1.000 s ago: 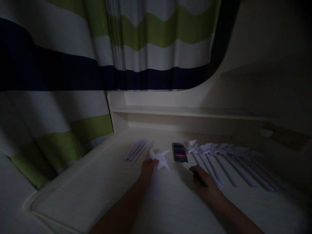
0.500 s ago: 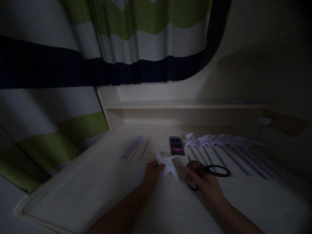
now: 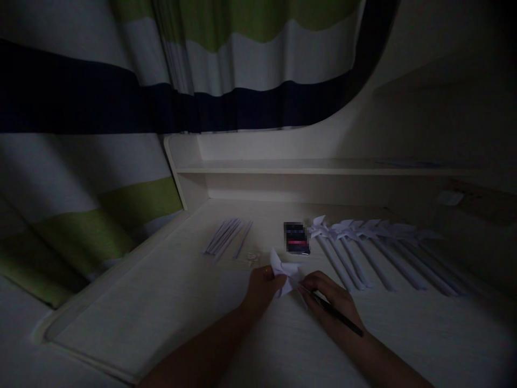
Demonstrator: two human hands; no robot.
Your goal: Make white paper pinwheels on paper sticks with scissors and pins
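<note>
The scene is dim. My left hand pinches a white folded paper pinwheel head just above the pale desk. My right hand grips dark scissors, their handle lying back along my wrist and their tips touching the paper's right side. Both hands meet at the paper near the middle of the desk.
A row of finished white paper pinwheels on sticks lies to the right. A bundle of white paper sticks lies at the left. A small dark box sits between them. A low shelf and a striped curtain stand behind.
My right hand picked the scissors up off the desk, turned them and brought them left to the paper. My left hand lifted the pinwheel head slightly and drew it nearer.
</note>
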